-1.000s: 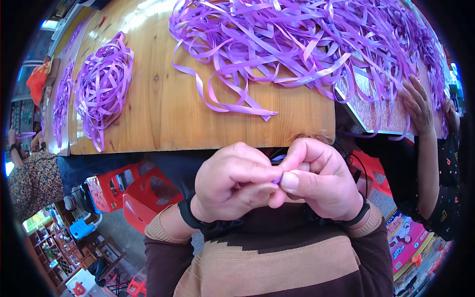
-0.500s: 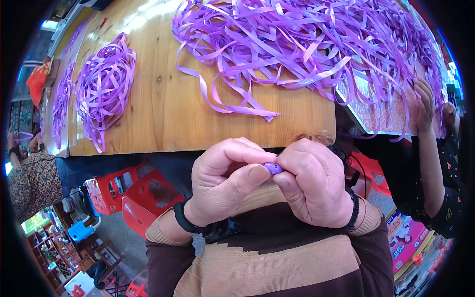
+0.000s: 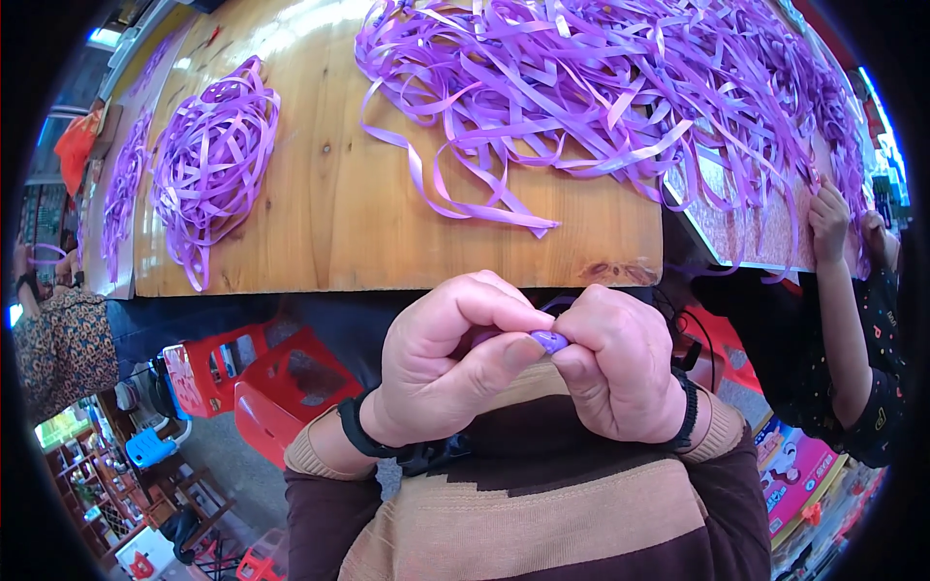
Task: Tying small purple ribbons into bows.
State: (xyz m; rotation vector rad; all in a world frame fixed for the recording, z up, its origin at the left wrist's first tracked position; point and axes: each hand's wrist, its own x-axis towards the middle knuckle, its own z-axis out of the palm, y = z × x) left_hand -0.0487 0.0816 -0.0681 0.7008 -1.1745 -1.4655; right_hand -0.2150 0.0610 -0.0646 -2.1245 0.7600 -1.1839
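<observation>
Both my hands meet just in front of the table's near edge, pinching a small folded bit of purple ribbon (image 3: 550, 342) between them. My left hand (image 3: 455, 353) grips it with thumb and index finger, the other fingers curled behind. From the other side my right hand (image 3: 625, 363) pinches it with thumb and bent index finger. Most of the bit is hidden by the fingertips. Beyond the hands, a large tangled heap of purple ribbons (image 3: 572, 87) covers the far right of the table, one loose end trailing toward me.
A smaller purple ribbon bundle (image 3: 215, 160) lies on the left of the wooden table (image 3: 329, 223). At right, a co-worker's hand (image 3: 829, 221) touches ribbons over a second, pale-topped table (image 3: 722, 218). Red plastic stools (image 3: 295, 373) stand below left. Another person (image 3: 68, 339) is at far left.
My hands stay pinched on the ribbon and have shifted slightly right, with the fingertips turned a little. The co-worker's hand at right has dropped slightly.
</observation>
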